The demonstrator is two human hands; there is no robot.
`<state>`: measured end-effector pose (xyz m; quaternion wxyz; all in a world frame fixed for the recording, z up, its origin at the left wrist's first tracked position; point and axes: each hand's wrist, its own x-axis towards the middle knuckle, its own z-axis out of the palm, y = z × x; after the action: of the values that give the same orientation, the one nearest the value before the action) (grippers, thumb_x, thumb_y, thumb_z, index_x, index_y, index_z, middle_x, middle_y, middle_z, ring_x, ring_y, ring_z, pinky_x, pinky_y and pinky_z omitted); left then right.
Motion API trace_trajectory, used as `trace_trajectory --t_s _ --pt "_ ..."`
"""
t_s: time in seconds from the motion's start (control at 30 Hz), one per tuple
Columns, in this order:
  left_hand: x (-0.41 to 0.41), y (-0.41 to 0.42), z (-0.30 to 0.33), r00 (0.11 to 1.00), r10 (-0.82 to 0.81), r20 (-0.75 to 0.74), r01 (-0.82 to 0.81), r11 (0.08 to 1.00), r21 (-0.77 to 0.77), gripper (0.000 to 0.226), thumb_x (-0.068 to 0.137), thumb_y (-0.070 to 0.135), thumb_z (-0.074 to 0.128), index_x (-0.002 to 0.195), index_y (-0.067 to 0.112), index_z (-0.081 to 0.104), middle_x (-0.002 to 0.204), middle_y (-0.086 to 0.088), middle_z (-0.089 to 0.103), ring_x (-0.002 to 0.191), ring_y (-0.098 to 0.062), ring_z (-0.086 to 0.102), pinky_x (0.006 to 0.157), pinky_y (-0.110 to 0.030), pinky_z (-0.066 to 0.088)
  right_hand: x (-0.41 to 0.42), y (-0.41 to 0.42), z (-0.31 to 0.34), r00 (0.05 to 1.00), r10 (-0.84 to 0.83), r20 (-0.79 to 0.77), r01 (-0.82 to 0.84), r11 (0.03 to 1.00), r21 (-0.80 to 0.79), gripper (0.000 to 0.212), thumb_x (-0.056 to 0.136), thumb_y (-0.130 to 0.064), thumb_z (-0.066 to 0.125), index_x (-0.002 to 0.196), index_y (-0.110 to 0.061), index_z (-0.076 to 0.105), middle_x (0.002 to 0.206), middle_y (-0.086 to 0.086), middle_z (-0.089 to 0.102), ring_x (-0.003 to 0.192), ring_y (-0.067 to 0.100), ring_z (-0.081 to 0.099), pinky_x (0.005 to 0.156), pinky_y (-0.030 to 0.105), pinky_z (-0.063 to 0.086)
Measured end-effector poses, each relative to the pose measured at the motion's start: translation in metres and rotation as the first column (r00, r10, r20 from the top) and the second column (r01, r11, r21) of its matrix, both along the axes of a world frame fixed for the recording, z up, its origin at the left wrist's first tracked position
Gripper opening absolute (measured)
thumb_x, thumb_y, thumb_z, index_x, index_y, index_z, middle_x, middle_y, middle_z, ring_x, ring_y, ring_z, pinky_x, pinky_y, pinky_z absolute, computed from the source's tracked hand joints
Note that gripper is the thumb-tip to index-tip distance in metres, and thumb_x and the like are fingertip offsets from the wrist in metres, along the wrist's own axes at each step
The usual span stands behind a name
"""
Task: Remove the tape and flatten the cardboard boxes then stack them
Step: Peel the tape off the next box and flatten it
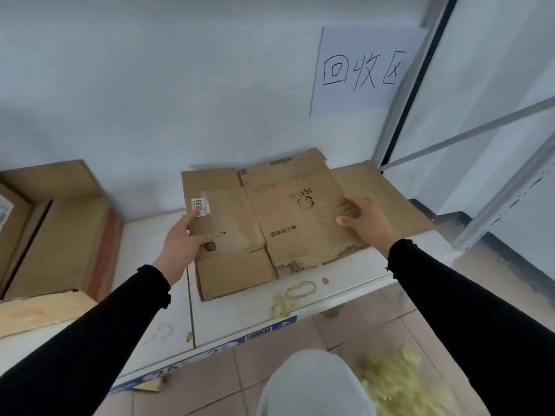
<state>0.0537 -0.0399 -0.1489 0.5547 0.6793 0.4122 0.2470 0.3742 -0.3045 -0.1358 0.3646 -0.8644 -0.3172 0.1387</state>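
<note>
- Fingers [198, 235] of the left hand [183, 238] are curled round the left edge of the flattened box [270, 223], thumb laid on its top face; the grip looks chosen to steer that side square onto the pile.
- Fingers of the right hand [365, 222] are seen wrapped over the right edge, thumb pointing inward across the panel. With both sides held, the sheet is judged to be kept level while it is set down.
- Black sleeves [468, 298] are noted on both forearms, reaching in from the near corners.
- Near ground: a tiled floor [354, 325], a grey-clad knee [312, 382], and a blurred pale-yellow heap [402, 382] to its right, probably stripped tape; it cannot be told for certain.
- Yellowish scraps [297, 291] are noted on the white shelf [357, 271], just in front of the box.
- Flattened box: brown, creased, near flaps torn and ragged, dark stains by the left thumb. A small white label [200, 207] with digits is stuck at its left edge; upside-down print and a cartoon mark are seen on the middle panel.
- It lies on or just above the shelf, over another flat cardboard sheet [381, 199] showing beyond and to the right. Stacking is judged to be in hand.
- Left: an unflattened box [66, 235] with a red stripe stands well apart, still to be done.
- Far: a pale wall with a handwritten paper sign [363, 70], beside a glass partition [480, 94].
</note>
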Motion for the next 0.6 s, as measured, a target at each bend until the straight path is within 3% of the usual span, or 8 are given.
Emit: trace_trajectory --t_s 0.07,0.17,0.23,0.3,0.43,0.6 --pt "0.039 -0.017 0.003 0.995 -0.099 -0.008 0.099 0.995 0.007 0.074 0.091 -0.001 0.069 0.155 0.025 0.040 0.137 0.000 0.053 0.100 -0.003 0.060 0.063 -0.006 0.049 0.030 -0.027 0.002 0.997 -0.064 0.035 0.065 0.997 -0.039 0.063 0.091 -0.036 0.075 0.147 -0.037 0.047 0.132 -0.009 0.046 0.110 0.015 0.050 0.085 0.032 0.046" --pt "0.095 -0.042 -0.001 0.981 -0.193 -0.015 0.193 0.981 0.002 0.075 0.092 0.001 0.070 0.156 0.021 0.037 0.138 -0.002 0.055 0.102 -0.006 0.061 0.063 -0.004 0.049 0.073 -0.059 -0.001 0.985 -0.151 0.081 0.156 0.985 -0.071 0.054 0.091 -0.035 0.074 0.141 -0.034 0.055 0.125 -0.005 0.053 0.110 0.021 0.056 0.084 0.036 0.049" --pt "0.128 -0.055 -0.006 0.975 -0.219 -0.032 0.219 0.975 0.021 0.072 0.092 0.004 0.071 0.155 0.018 0.038 0.137 -0.004 0.056 0.097 0.003 0.059 0.063 -0.003 0.047 0.099 -0.074 -0.006 0.979 -0.176 0.101 0.183 0.981 -0.062 0.041 0.092 -0.032 0.073 0.132 -0.031 0.063 0.123 -0.001 0.058 0.105 0.022 0.059 0.073 0.031 0.049" --pt "0.157 -0.063 -0.011 0.969 -0.239 -0.059 0.241 0.970 0.038 0.070 0.092 0.008 0.071 0.154 0.016 0.040 0.139 -0.003 0.056 0.098 0.000 0.059 0.067 -0.004 0.046 0.125 -0.083 -0.014 0.976 -0.193 0.104 0.199 0.979 -0.049 0.033 0.093 -0.028 0.072 0.126 -0.029 0.068 0.125 0.002 0.059 0.102 0.022 0.059 0.069 0.028 0.047" --pt "0.201 -0.070 -0.025 0.955 -0.267 -0.129 0.274 0.961 0.040 0.070 0.093 0.016 0.072 0.155 0.017 0.039 0.144 -0.006 0.051 0.121 -0.017 0.055 0.095 -0.022 0.045 0.172 -0.089 -0.032 0.969 -0.194 0.152 0.210 0.973 -0.097 0.033 0.094 -0.029 0.069 0.127 -0.029 0.067 0.133 0.007 0.056 0.115 0.028 0.057 0.093 0.042 0.052" --pt "0.234 -0.067 -0.046 0.919 -0.297 -0.258 0.329 0.940 0.092 0.071 0.094 0.023 0.072 0.156 0.016 0.038 0.144 -0.005 0.050 0.122 -0.016 0.052 0.096 -0.022 0.038 0.208 -0.083 -0.053 0.953 -0.170 0.249 0.223 0.953 -0.205 0.039 0.099 -0.033 0.062 0.138 -0.028 0.062 0.148 0.011 0.047 0.132 0.035 0.045 0.109 0.054 0.042"
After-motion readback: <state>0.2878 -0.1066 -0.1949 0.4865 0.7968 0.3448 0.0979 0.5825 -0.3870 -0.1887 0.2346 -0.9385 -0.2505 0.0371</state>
